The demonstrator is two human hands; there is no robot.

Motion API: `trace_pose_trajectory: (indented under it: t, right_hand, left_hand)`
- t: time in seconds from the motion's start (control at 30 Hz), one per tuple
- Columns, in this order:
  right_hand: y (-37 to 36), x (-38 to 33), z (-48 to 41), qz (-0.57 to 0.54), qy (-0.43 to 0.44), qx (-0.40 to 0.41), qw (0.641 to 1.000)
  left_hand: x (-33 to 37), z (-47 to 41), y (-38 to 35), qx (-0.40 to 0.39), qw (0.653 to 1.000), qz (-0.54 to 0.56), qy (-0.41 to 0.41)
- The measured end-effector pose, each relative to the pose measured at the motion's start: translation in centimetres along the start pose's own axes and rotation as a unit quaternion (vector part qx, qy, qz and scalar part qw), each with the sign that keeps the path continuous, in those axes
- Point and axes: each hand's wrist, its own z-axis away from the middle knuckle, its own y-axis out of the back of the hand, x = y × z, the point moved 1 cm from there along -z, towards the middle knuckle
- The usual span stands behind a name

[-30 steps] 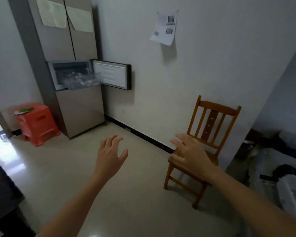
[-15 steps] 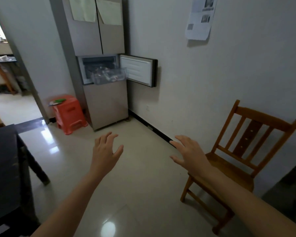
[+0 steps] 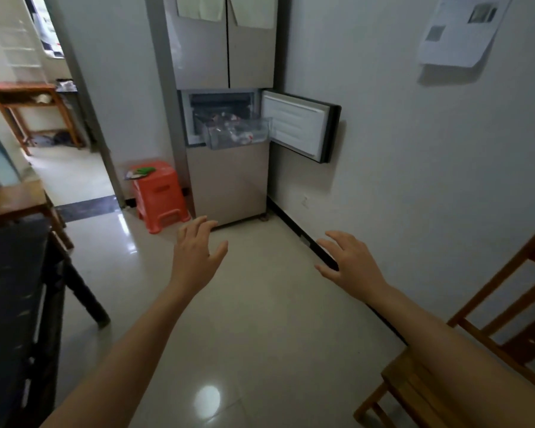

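Both arms are stretched forward over the glossy pale tiled floor (image 3: 260, 335). Left hand (image 3: 195, 257): back toward the camera, fingers spread and slightly bent, thumb out to the right, holding nothing. Right hand (image 3: 349, 264): likewise spread wide and loose, fingers pointing left and forward, nothing in it, touching nothing. The two hands are well apart from each other, at about the same height in the view. Far ahead, against the back wall, stands a tall beige multi-door fridge (image 3: 226, 186). Its small middle compartment door (image 3: 297, 129) is swung open to the right, flat near the side wall. A clear plastic drawer (image 3: 238, 135) is pulled partway out of that compartment, with packed items inside, too blurred to identify. The drawer is well beyond both hands, above and between them in the view. Left of the fridge is an orange plastic stool (image 3: 159, 196) with something green (image 3: 144, 171) on top. Near right, a brown wooden slat-back chair (image 3: 399, 381); near left, a dark table (image 3: 10, 288). A printed paper sheet (image 3: 457, 29) hangs on the right wall.
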Motion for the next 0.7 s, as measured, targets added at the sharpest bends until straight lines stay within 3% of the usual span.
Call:
trace_pose_trajectory:
  t: [0.3,0.7]
  right_hand:
    - [-8.2,5.2,-7.5,-0.052,0.02,-0.008,0.998]
    - [-17.5,16.2,-22.6,-0.109,0.091,-0.003,0.99]
  left_hand:
    - [-3.2,-6.9,-4.4,-0.007,0.999,-0.038,0.036]
    - [-4.0,-20.6,-10.7,0.041,0.99,-0.081,0.105]
